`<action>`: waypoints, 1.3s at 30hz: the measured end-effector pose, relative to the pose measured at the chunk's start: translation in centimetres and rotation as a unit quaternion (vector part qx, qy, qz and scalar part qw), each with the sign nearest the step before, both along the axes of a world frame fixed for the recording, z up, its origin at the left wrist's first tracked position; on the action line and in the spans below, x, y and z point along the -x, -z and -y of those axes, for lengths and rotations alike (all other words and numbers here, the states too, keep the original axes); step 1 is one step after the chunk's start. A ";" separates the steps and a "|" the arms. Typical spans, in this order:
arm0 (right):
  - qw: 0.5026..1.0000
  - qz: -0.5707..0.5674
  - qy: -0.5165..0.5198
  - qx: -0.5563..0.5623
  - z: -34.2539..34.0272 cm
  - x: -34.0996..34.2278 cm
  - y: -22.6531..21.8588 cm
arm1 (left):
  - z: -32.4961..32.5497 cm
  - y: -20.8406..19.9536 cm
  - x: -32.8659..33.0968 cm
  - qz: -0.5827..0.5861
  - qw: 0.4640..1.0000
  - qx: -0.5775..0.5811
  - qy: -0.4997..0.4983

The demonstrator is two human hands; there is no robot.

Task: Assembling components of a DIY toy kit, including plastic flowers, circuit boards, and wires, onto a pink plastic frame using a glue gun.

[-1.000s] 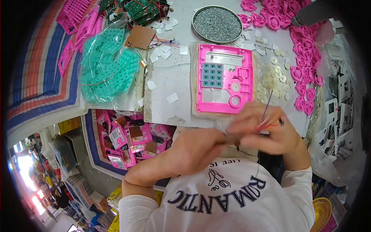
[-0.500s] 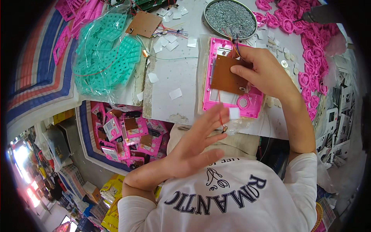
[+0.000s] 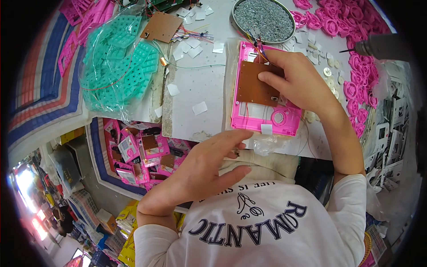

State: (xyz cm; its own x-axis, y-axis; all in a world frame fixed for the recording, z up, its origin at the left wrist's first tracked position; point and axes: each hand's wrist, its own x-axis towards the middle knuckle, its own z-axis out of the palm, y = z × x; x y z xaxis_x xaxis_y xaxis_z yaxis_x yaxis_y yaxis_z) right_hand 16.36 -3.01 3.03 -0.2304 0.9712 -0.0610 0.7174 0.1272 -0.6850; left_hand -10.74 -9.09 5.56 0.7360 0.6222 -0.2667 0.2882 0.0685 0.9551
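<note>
A brown circuit board lies slightly askew over a pink plastic housing at the bench edge. My right hand grips the board by its right side, thumb on top; its other fingers are partly hidden near the coloured wires at the upper end. A small white square sits on the housing's near rim. Just off the near left corner, my left hand has its thumb spread away from partly bent fingers. A small dark bit shows by those fingertips, too small to make out.
A round tin of screws stands behind the housing. Pink ring-shaped parts heap up at the right, below a dark screwdriver tool. To the left are bagged green keypads and another brown board. Pink assemblies fill a space below.
My left hand has drawn back left and down from the housing, its fingers bending. The board in my right hand has shifted slightly left and now sits lower over the housing.
</note>
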 end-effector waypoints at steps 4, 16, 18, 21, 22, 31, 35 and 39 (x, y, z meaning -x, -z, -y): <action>0.997 0.067 -0.015 -0.042 -0.2 0.1 -0.1 | -1.2 -1.3 0.1 -0.141 0.980 -0.140 -0.011; 0.945 0.198 -0.100 -0.241 5.3 1.4 -0.2 | -5.3 2.4 -3.3 -0.169 0.809 -0.539 0.162; 0.945 0.247 -0.092 -0.194 7.5 2.7 0.2 | -5.4 2.3 -3.4 -0.156 0.815 -0.533 0.166; 0.946 0.264 -0.126 -0.142 6.5 2.5 -1.2 | -5.4 1.9 -3.4 -0.171 0.807 -0.533 0.187; 0.945 0.268 -0.135 -0.130 6.1 2.4 -1.5 | -5.3 1.7 -3.5 -0.179 0.803 -0.533 0.198; 0.956 0.193 -0.135 -0.175 6.2 1.6 -0.1 | -17.4 0.9 -8.9 -0.160 0.874 -0.457 -0.034; 0.954 0.193 -0.143 -0.178 6.8 1.4 0.0 | -22.3 5.8 -13.5 -0.197 0.800 -0.566 -0.008; 0.950 0.237 -0.104 -0.175 7.6 2.5 0.3 | -23.1 6.3 -15.1 -0.198 0.810 -0.548 0.073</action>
State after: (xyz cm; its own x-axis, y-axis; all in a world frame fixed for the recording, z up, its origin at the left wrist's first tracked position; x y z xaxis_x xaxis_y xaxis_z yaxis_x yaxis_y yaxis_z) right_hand 13.90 -10.62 2.73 -0.4472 0.8874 0.1116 0.8687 0.4607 -0.1819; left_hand 4.33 14.02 -0.72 0.8147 0.5593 0.1531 0.5156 -0.8195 0.2504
